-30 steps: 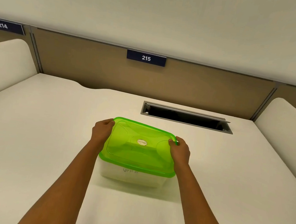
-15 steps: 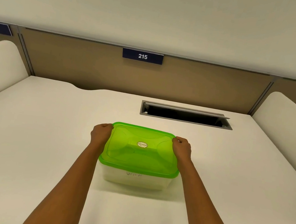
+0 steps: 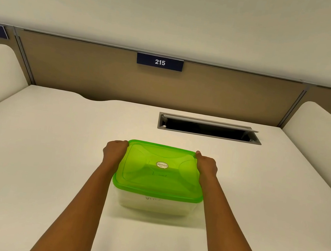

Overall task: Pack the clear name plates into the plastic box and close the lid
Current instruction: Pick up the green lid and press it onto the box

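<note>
Green lid on box, mid-desk, looks level. Probably only the final press-down is left. Left hand and right hand are apart, each gripping a far lid corner with fingers curled at the rim. No plates on desk; box contents too hazy to confirm. Writing: sign reads "215". Round lid sticker and box-front mark unreadable.

The lid sits on the box, on the desk before the slot.
</note>
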`<state>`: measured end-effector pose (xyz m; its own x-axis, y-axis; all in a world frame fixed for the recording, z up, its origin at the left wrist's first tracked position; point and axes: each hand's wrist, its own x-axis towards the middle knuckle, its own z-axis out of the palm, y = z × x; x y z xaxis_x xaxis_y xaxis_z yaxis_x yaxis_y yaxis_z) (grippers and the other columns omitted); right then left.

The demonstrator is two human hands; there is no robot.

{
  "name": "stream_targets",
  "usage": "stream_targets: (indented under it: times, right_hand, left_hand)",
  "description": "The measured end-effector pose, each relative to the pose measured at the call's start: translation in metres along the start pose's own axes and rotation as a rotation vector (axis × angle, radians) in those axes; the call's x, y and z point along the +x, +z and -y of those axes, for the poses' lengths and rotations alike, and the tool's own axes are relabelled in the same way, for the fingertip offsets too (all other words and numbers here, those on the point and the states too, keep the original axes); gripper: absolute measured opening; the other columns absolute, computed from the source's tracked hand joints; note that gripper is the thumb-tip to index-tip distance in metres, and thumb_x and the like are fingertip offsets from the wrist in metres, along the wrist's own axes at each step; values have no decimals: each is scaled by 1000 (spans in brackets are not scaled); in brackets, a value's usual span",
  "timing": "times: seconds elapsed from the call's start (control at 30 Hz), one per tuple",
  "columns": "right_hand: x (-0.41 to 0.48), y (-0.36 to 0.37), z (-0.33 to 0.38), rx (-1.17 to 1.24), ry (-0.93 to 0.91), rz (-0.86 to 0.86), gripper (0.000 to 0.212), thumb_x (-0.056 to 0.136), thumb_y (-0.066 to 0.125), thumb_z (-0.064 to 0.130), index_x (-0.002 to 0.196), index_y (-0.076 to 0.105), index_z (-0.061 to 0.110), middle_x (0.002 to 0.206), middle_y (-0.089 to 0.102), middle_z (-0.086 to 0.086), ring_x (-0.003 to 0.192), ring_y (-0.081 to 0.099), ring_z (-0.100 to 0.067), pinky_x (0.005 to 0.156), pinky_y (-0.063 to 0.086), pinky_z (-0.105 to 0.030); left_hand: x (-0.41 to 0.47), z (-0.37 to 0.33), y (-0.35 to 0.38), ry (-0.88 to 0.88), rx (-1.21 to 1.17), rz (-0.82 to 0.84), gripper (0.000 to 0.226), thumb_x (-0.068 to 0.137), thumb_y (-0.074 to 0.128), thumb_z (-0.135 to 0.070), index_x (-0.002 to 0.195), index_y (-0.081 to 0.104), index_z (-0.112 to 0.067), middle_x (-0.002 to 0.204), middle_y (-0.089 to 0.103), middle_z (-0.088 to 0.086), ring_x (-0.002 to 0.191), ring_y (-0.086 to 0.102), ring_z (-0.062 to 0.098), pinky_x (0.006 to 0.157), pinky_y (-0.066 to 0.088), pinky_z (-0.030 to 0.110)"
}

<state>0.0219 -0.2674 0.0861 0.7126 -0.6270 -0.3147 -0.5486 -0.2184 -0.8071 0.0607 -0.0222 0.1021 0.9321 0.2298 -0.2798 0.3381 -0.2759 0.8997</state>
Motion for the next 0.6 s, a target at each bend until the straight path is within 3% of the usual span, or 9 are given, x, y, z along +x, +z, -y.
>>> stream_targets:
  times: [0.07,0.13,0.17,0.23,0.27,0.33,0.43,0.6]
  right_hand:
    - [-1,2,-2,-14,-30,-19,49,97,45,40,114,65,-2,124,62,-22,118,54,-38,94,43,-36]
    - [-4,4,-2,-44,-56,-51,49,98,43,40,115,66,0,123,63,-22,116,55,-38,92,44,-36]
    - [-4,5,-2,-60,-64,-63,49,98,42,40,116,65,1,123,63,-21,116,55,-37,92,45,-36]
    - [-6,6,-2,-87,-80,-79,49,99,40,41,118,65,3,124,62,-21,117,54,-38,91,45,-37]
    - [-6,6,-2,-95,-84,-86,49,99,39,41,117,65,3,124,62,-20,117,54,-38,91,45,-38]
    - [-7,7,-3,-108,-88,-96,50,99,38,42,115,66,4,122,62,-20,115,55,-38,91,46,-39]
    - [-7,7,-4,-114,-88,-112,49,99,38,42,115,66,5,121,62,-19,114,55,-37,91,46,-41]
    - [-6,8,-5,-123,-95,-122,49,99,39,42,115,67,5,120,62,-19,113,56,-38,90,46,-41]
  left_hand:
    - [1,1,0,-1,-9,2,34,86,49,-16,54,35,-16,59,37,3,75,37,23,55,26,31]
    - [2,2,0,-6,-24,11,33,86,50,-19,55,40,-17,60,40,3,77,40,23,59,31,31]
    - [3,2,0,1,-44,18,29,87,52,-21,59,50,-17,64,47,3,80,45,25,66,38,31]
    - [6,3,0,8,-86,28,21,89,57,-26,88,70,-10,91,64,8,102,56,31,92,47,35]
    - [8,2,0,-9,-102,32,29,90,58,-29,100,70,-5,108,66,13,113,56,33,101,45,40]
    - [11,1,0,-60,-107,58,39,91,59,-34,101,65,3,124,60,23,119,54,38,105,43,47]
    - [16,4,1,-130,-155,81,59,88,62,-37,122,53,11,128,56,28,121,52,42,105,43,49]
    - [21,6,2,-184,-212,65,61,85,68,-33,127,51,8,131,55,26,124,50,41,106,42,48]
